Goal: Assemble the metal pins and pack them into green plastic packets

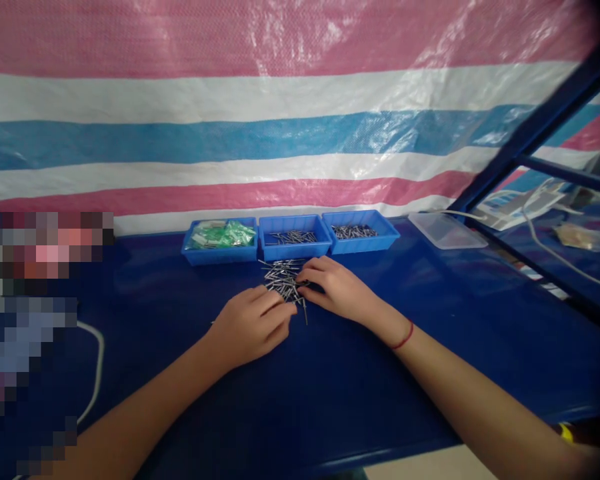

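A loose pile of thin metal pins that look like blind rivets (281, 277) lies on the blue tabletop. My left hand (255, 323) is at the near left side of the pile with its fingers curled together; whatever is in them is hidden. On the right side of the pile, my right hand (333, 288) touches the pins, its thumb and fingers curved with a gap between them. Just behind the pile stands a middle blue bin (295, 251) with similar pins in it. A right blue bin (365, 244) holds more small metal pieces.
The left blue bin (220, 256) contains green and clear plastic packets. A translucent plastic lid (449, 231) lies right of the bins. A dark blue metal frame (525, 147) rises at the right, with white cables (545, 243) beyond. Another white cable (100, 360) curves at the left. Striped sheeting (280, 133) hangs behind.
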{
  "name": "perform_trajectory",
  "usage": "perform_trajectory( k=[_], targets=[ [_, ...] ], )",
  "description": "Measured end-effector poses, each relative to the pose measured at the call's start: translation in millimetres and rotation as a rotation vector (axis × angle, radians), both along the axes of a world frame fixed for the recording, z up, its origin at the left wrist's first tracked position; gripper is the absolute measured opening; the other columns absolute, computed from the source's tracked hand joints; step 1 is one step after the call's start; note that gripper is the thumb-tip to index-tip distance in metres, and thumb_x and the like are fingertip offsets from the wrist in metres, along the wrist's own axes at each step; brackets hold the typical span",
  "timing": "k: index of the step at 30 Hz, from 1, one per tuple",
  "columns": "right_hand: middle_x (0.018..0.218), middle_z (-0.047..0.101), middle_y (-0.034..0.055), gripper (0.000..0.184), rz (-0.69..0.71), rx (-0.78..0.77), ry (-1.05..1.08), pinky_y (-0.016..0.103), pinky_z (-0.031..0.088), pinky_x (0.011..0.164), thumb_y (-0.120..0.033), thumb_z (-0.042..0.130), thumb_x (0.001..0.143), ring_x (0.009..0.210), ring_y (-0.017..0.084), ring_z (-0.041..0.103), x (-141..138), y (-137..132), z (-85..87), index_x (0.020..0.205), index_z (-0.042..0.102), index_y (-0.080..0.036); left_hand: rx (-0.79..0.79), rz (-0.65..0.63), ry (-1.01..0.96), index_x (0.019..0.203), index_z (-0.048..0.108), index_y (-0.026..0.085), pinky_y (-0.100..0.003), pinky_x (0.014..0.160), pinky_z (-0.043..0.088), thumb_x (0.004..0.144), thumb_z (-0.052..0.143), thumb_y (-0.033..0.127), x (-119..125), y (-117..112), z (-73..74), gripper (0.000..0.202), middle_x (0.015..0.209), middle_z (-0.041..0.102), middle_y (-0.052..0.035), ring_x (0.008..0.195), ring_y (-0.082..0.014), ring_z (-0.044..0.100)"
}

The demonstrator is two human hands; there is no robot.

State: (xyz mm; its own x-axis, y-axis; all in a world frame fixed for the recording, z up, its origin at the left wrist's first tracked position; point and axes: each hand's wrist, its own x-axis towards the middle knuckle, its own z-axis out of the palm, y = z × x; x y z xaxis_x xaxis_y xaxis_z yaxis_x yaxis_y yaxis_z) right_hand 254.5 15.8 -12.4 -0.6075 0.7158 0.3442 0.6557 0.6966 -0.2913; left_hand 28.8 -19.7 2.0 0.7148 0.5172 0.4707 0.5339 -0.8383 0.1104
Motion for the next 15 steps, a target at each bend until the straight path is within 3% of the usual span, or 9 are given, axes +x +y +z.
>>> perform_trajectory(
  k=[3,6,8,11,15],
  targets=[
    [0.093,0.062,0.0100,0.014,-0.013,0.022,-0.025,0.037,0.046,0.083,-0.020,0.054,0.089,0.090,0.022,0.056,-3.7,0.2,-3.5,0.096,0.065,-0.017,0.022,0.351,0.022,0.101,0.064,0.017,-0.039,0.081,0.047,0.084,0.051,0.022,-13.3,-4.1,8.0,0.022,0.097,0.060,-0.0103,0.089,-0.0242,0.055],
    [0.095,0.062,0.0105,0.014,-0.022,0.044,-0.029,0.039,0.046,0.085,-0.019,0.052,0.089,0.090,0.022,0.056,-5.7,-0.3,-4.4,0.094,0.065,-0.017,-0.053,0.570,0.006,0.120,0.057,0.018,-0.051,0.091,0.043,0.085,0.054,0.038,-24.0,-4.6,-1.3,0.039,0.122,0.052,-0.0147,0.111,-0.0326,0.048],
    [0.097,0.062,0.0108,0.017,-0.034,0.049,-0.019,0.039,0.045,0.086,-0.019,0.049,0.091,0.093,0.023,0.056,-6.4,-1.5,-4.2,0.096,0.065,-0.017,-0.123,0.573,-0.006,0.131,0.049,0.020,-0.056,0.098,0.037,0.086,0.053,0.049,-25.1,-3.3,-13.9,0.054,0.135,0.044,-0.0163,0.124,-0.0355,0.039],
    [0.099,0.063,0.0111,0.021,-0.036,0.044,-0.019,0.040,0.046,0.087,-0.028,0.048,0.093,0.094,0.023,0.058,-7.5,-3.8,-4.7,0.101,0.064,-0.018,-0.196,0.462,0.026,0.136,0.043,0.027,-0.065,0.105,0.024,0.085,0.052,0.055,-21.2,-1.1,-28.2,0.059,0.144,0.037,-0.0129,0.132,-0.0361,0.032],
    [0.104,0.064,0.0124,0.030,-0.037,0.059,-0.061,0.043,0.048,0.086,-0.041,0.053,0.090,0.097,0.026,0.058,-9.7,-5.9,-7.1,0.106,0.063,-0.017,-0.239,0.407,0.017,0.137,0.042,0.027,-0.066,0.107,0.022,0.084,0.053,0.057,-21.1,-0.7,-30.5,0.062,0.144,0.038,-0.0137,0.132,-0.0349,0.034]
  ],
)
